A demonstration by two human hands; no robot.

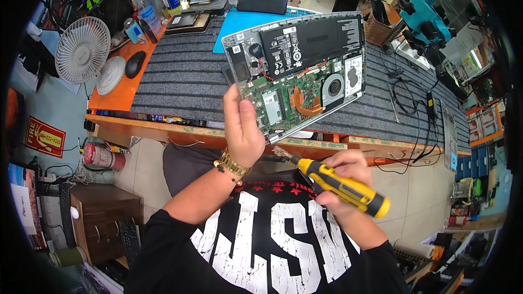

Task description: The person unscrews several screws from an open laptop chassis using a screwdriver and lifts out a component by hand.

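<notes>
My left hand [243, 125] grips the near left corner of an opened laptop base [294, 95], thumb on top, and holds it tilted at the bench edge. Its black battery [310, 43], green circuit board [272, 110], copper heat pipe [303, 103] and round fan [333, 88] lie exposed. In my right hand [346, 177] is a yellow and black electric screwdriver [343, 188], its fingers closed round the handle. The screwdriver's tip points toward the laptop's near left corner, apart from it. Something small and blurred shows by the tip; I cannot make out what it is.
The bench has a grey striped mat [180, 76] and a blue work mat [220, 41] behind the laptop. A white fan [83, 49] and a black mouse [135, 64] stand left. Black cables [427, 109] and a teal microscope [419, 8] are right. Other people are beyond the bench.
</notes>
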